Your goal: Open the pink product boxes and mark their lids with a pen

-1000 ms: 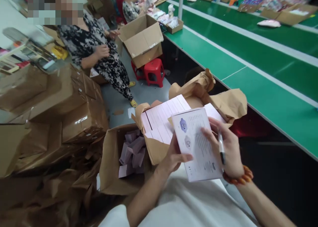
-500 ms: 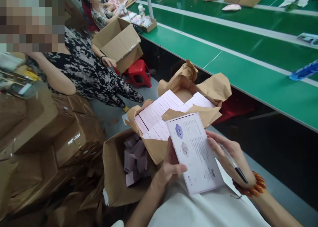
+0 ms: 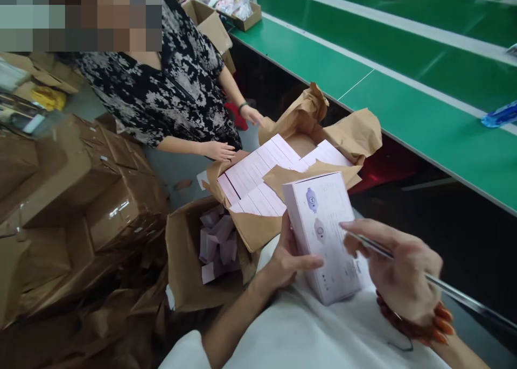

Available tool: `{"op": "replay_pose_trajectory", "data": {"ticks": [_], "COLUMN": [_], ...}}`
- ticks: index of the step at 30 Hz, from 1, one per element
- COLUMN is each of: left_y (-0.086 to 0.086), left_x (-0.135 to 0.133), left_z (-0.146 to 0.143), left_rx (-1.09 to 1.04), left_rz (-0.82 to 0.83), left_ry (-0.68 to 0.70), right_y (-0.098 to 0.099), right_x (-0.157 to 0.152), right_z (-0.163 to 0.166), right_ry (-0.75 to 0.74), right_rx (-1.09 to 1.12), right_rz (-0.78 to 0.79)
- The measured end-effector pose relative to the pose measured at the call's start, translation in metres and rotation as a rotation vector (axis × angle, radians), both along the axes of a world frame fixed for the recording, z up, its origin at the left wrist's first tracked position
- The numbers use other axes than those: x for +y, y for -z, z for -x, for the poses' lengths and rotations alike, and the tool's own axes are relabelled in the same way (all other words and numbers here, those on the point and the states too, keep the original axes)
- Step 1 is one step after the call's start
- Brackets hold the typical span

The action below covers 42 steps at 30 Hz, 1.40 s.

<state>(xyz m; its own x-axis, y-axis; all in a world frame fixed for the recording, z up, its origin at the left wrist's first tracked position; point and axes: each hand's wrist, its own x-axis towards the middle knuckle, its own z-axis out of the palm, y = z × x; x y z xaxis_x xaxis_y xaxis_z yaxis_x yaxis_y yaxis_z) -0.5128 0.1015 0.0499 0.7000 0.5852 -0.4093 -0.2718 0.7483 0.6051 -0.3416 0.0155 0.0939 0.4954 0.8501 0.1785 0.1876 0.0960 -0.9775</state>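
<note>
Left hand (image 3: pixel 285 261) grasps a white box (image 3: pixel 327 239) at its left side, thumb across the printed face, other fingers partly hidden behind. White box sits tilted in front of the person's white top (image 3: pixel 291 331); face shows two watch-like pictures, one purple, one paler (text too small to read). Right hand (image 3: pixel 404 266) has its fingers curled around a pen (image 3: pixel 464 293), index fingertip at the box's printed face; can't tell if it touches. Orange-brown beaded bracelet (image 3: pixel 442 323) on that wrist.

Just beyond the white box: torn brown paper (image 3: pixel 355 132) around pale flat pieces (image 3: pixel 262 169) in rows. Just left, a cardboard carton (image 3: pixel 181 266) with loose lilac pieces (image 3: pixel 220 239) inside. Co-worker (image 3: pixel 189 83) in dark patterned clothes stands across, both hands near the paper, fingers extended; contact unclear. Brown cartons (image 3: pixel 100 196) at left, green table (image 3: pixel 307 59) running along upper right.
</note>
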Motion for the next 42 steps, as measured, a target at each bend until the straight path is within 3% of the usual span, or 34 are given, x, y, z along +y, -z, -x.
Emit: {"op": "replay_pose_trajectory", "data": {"ticks": [3,10,17,42], "left_y": [-0.003,-0.009,-0.008,-0.018], "left_x": [-0.003,-0.007,-0.006,-0.005], "left_z": [-0.003,-0.006,-0.006,-0.007], "left_rx": [-0.039,-0.084,-0.110,-0.071], "left_rz": [-0.005,0.026,0.015,0.024], "left_ry": [0.054,0.069,0.078,0.105], "right_y": [-0.005,-0.007,0.000,0.002], "right_x": [0.009,0.017,0.016,0.014], "right_z": [0.004,0.010,0.008,0.012], "right_ry": [-0.078,0.122,0.024,0.079], "right_rx": [0.135,0.003,-0.088,-0.104], "right_rz": [0.035,-0.024,-0.097,-0.070]}}
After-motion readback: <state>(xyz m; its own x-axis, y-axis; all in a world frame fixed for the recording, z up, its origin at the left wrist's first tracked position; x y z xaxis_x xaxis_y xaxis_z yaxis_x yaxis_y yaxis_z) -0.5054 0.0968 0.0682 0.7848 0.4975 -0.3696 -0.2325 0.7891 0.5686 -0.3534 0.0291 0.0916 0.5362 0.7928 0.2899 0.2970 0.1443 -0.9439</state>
